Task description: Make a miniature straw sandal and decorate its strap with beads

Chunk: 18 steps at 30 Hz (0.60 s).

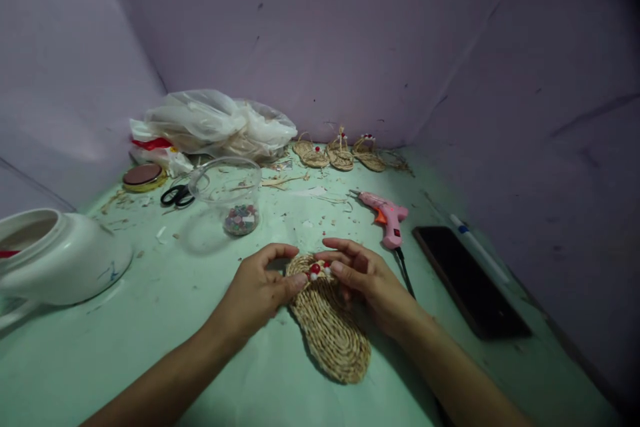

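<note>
A woven straw slipper (333,330) lies on the green tabletop, its rounded heel toward me. Red and white beads (316,270) sit in a row across its strap near the toe end. My left hand (263,283) grips the slipper's left side, thumb at the strap end and index finger at the toe edge. On the other side, my right hand (363,277) pinches the strap's right end by the beads, with thumb and fingers curled. The fingers partly hide the strap and toe.
A pink glue gun (385,213) and a phone (470,280) lie to the right, near a pen (480,247). Small straw slippers (341,155) line the back wall. Leftward are a white teapot (75,260), black scissors (177,196), a clear bead container (241,219) and plastic bags (215,123).
</note>
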Motion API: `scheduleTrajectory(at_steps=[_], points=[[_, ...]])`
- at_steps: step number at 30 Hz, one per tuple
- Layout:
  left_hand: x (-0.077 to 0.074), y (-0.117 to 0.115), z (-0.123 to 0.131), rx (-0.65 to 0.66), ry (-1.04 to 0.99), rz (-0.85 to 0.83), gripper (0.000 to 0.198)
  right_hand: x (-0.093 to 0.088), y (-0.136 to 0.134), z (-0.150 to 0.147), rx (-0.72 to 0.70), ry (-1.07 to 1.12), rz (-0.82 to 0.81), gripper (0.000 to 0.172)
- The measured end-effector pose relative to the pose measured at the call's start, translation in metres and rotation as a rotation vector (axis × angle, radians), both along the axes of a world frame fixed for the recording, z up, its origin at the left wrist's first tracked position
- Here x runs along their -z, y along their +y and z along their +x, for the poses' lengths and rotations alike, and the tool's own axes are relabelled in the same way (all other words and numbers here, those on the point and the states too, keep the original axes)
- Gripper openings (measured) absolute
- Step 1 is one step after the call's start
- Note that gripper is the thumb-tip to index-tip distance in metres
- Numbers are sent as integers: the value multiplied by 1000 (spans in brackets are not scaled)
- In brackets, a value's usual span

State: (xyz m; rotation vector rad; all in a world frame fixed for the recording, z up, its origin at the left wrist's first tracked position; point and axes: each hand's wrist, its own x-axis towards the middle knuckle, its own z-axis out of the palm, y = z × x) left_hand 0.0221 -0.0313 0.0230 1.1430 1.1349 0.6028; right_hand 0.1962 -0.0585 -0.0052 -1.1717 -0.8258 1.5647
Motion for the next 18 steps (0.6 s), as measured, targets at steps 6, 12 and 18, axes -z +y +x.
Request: scheduleTrajectory(at_steps=[6, 12, 18], points=[[6, 1, 4, -32, -2, 2, 49, 3, 1, 1, -10, -8, 2, 47], [8, 1, 6, -47, 8, -5, 47, -1, 2, -1, -1, 9, -14, 49], [7, -1, 7, -37, 31, 23, 46, -2, 2, -2, 11, -23, -15, 51]])
